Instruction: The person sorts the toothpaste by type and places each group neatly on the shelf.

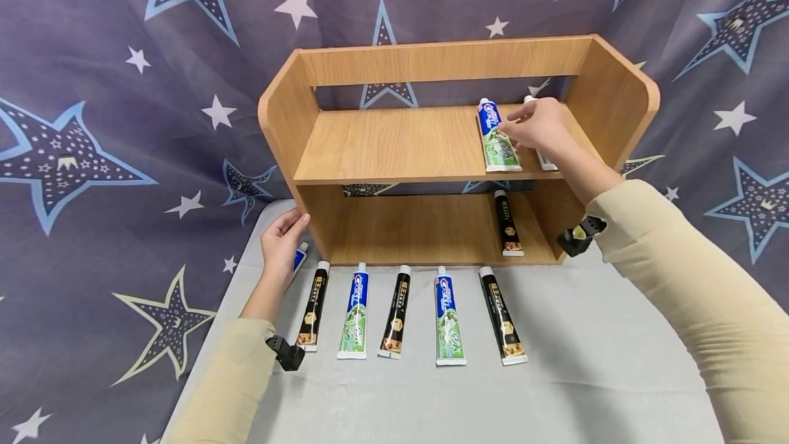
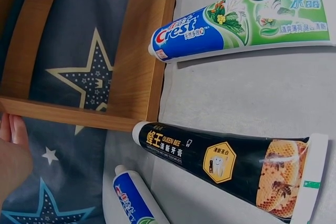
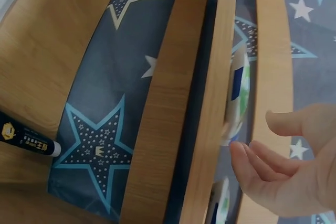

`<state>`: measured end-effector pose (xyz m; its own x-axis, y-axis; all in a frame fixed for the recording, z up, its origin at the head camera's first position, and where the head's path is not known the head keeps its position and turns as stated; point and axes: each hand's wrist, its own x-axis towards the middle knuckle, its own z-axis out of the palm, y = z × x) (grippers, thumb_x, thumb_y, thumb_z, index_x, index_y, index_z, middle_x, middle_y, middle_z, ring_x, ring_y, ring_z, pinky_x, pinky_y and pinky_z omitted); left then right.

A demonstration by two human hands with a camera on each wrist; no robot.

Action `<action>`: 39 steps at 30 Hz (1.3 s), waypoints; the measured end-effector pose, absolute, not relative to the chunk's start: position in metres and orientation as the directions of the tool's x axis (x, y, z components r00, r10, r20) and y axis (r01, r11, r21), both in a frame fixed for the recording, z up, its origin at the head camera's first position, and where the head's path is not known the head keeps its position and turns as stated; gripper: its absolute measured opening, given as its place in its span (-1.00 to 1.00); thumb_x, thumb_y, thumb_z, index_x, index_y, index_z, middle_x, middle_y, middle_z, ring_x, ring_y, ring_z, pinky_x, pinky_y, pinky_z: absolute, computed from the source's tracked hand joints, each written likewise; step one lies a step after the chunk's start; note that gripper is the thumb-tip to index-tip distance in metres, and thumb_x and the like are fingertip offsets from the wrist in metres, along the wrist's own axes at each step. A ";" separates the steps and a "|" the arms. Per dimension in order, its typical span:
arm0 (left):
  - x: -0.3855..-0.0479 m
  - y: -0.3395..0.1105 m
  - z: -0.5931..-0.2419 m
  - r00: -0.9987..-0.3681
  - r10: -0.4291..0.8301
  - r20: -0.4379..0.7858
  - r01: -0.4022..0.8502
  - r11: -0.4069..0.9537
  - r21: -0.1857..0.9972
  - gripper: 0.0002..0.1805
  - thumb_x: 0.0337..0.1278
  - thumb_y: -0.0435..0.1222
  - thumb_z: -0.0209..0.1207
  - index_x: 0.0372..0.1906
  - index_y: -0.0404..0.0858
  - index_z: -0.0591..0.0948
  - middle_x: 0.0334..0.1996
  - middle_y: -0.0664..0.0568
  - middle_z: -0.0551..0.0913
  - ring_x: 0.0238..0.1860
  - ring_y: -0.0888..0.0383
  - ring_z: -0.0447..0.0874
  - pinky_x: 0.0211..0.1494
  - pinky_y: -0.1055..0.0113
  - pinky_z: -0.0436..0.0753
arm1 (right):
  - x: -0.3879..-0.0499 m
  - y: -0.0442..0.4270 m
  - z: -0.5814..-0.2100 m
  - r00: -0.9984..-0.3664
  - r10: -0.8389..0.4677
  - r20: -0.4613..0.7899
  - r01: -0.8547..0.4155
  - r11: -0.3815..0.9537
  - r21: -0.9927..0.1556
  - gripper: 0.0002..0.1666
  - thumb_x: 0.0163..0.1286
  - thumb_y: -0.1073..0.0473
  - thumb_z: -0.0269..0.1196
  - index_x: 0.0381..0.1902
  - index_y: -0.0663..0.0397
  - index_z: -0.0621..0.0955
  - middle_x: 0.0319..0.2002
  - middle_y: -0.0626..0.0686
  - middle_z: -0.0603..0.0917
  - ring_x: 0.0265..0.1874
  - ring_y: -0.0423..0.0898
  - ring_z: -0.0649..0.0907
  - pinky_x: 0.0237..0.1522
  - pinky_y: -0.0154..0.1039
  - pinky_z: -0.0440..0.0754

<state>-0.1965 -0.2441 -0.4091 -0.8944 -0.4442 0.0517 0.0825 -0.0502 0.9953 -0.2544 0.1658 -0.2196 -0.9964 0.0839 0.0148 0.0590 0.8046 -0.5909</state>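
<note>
My right hand (image 1: pixel 541 125) is over the top board of a wooden shelf (image 1: pixel 394 146), its fingertips beside a blue-and-green Crest toothpaste tube (image 1: pixel 498 139). The right wrist view has thumb and fingers (image 3: pixel 260 177) apart, nothing between them. A second tube (image 1: pixel 546 162) lies to the right, mostly covered by that hand. My left hand (image 1: pixel 280 245) touches the shelf's left side with its fingertips, as the left wrist view (image 2: pixel 11 135) also shows. Below it lies a partly hidden blue toothpaste tube (image 1: pixel 299 257). One black toothpaste tube (image 1: pixel 507 225) lies on the lower board.
In front of the shelf, black tubes (image 1: pixel 313 307) and Crest tubes (image 1: pixel 353 314) alternate in a row on the grey-white tablecloth (image 1: pixel 592 362). A star-patterned curtain (image 1: pixel 111 238) hangs behind and to the left. The shelf has raised side panels (image 1: pixel 616 101) and a back rail (image 1: pixel 444 64).
</note>
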 end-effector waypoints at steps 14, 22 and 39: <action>-0.183 -0.237 -0.385 -0.912 -0.411 0.010 0.044 -0.073 0.996 -0.68 0.15 -0.41 0.24 0.01 -0.41 0.58 -0.46 0.45 0.67 -0.28 0.48 0.64 -0.15 0.68 0.62 | -0.197 0.180 -0.229 -0.985 -0.015 0.172 -0.121 0.771 -0.626 -0.53 0.33 -0.07 0.23 0.03 0.15 0.63 -0.03 0.27 0.68 -0.11 0.05 0.61 -0.39 -0.41 0.44; -0.184 -0.237 -0.388 -0.913 -0.408 0.012 0.050 -0.084 0.995 -0.72 0.14 -0.41 0.24 -0.03 -0.38 0.59 -0.46 0.43 0.68 -0.29 0.48 0.65 -0.09 0.61 0.65 | -0.170 0.187 -0.248 -0.978 -0.066 0.200 -0.179 0.757 -0.628 -0.55 0.32 -0.01 0.26 0.01 0.20 0.63 -0.03 0.30 0.69 -0.12 0.16 0.68 -0.41 -0.64 0.43; -0.194 -0.242 -0.404 -0.903 -0.429 0.034 0.091 -0.111 0.990 -0.84 0.14 -0.42 0.25 -0.17 -0.21 0.63 -0.45 0.41 0.71 -0.30 0.47 0.67 -0.03 0.56 0.67 | -0.148 0.201 -0.334 -0.987 -0.102 0.124 -0.158 0.746 -0.647 -0.62 0.33 0.03 0.27 -0.07 0.22 0.64 -0.15 0.27 0.73 -0.21 0.11 0.70 -0.39 -0.46 0.55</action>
<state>-0.1937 -0.2421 -0.4041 -0.9026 -0.4291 0.0343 0.0905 -0.1114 0.9896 -0.1484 0.2007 -0.3338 -0.9871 -0.1019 0.1239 -0.1582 0.7461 -0.6468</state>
